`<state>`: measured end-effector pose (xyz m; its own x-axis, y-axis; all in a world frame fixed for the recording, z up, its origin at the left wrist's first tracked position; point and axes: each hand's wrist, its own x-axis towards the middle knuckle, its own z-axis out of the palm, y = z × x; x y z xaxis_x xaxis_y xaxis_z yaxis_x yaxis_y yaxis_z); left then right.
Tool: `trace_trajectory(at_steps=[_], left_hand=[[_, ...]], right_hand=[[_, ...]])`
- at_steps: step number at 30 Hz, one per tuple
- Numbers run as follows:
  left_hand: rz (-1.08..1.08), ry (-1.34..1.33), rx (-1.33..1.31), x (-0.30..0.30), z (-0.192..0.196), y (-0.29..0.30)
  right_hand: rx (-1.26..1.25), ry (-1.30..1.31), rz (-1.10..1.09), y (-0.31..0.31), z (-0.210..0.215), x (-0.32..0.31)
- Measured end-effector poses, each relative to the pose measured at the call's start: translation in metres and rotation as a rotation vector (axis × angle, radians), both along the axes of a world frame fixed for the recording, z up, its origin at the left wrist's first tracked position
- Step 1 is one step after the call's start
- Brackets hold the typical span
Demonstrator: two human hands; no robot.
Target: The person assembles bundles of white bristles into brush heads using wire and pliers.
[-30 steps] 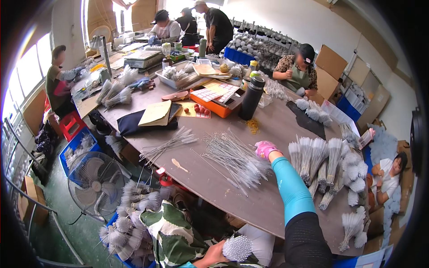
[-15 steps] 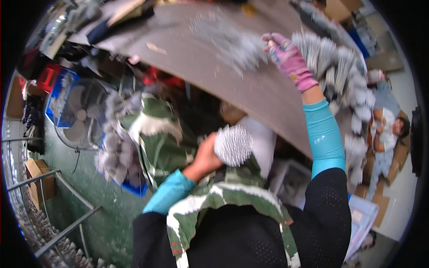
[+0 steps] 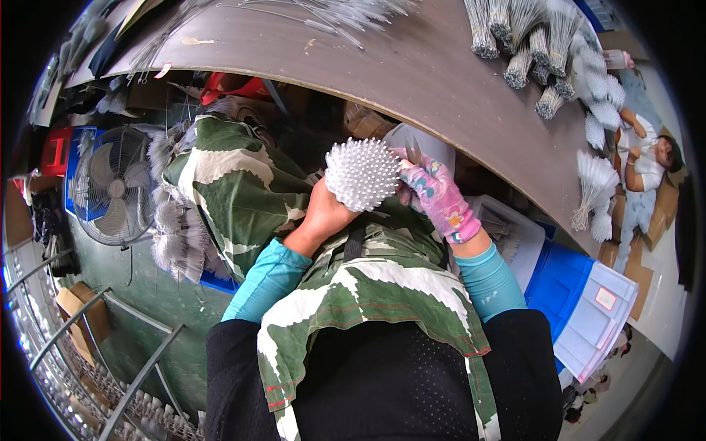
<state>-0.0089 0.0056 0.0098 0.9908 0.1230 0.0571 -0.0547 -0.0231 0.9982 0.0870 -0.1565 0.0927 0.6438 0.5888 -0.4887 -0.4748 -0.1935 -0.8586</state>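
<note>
My left hand (image 3: 326,212) is wrapped around a bundle of thin brushes (image 3: 362,175), held upright above my lap. Seen end-on, the bundle is a rounded cluster of small white tips. Its lower part is hidden by my hand and the apron. My right hand (image 3: 440,200), in a pink flowered glove with bare fingertips, is closed in a pinch at the bundle's right side. A slim grey pointed piece (image 3: 414,151) shows just beyond those fingertips; what it is, I cannot make out.
Ahead stretches a brown table (image 3: 412,81) with loose wire brushes (image 3: 331,18) and, at right, tied brush bundles (image 3: 540,48). A floor fan (image 3: 115,187) and a metal rack (image 3: 140,378) stand left. Blue and clear bins (image 3: 566,294) sit right. Another person (image 3: 640,158) is beyond the table.
My right hand has come back from the tabletop to the bundle's right side. The bundle in my left hand has risen slightly, and the whole view has shifted.
</note>
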Motion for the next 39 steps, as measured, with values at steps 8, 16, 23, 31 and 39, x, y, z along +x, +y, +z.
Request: trace_trajectory(at_steps=[8, 16, 23, 31, 39], left_hand=[[-0.030, -0.090, 0.430, -0.002, -0.017, 0.003], [0.010, -0.112, 0.402, -0.003, -0.040, -0.004], [-0.034, 0.189, -0.235, -0.009, -0.062, -0.011], [-0.052, 0.200, -0.441, -0.008, -0.050, -0.011], [-0.069, 0.132, -0.189, -0.006, -0.051, -0.009]], right_hand=[[-0.030, -0.134, -0.008, 0.000, 0.001, -0.026], [-0.061, -0.122, 0.065, -0.020, 0.012, -0.021], [-0.220, -0.018, 0.340, -0.046, 0.044, 0.027], [-0.431, -0.108, 0.517, -0.039, 0.067, 0.041], [-0.458, -0.043, 0.561, -0.038, 0.070, 0.034]])
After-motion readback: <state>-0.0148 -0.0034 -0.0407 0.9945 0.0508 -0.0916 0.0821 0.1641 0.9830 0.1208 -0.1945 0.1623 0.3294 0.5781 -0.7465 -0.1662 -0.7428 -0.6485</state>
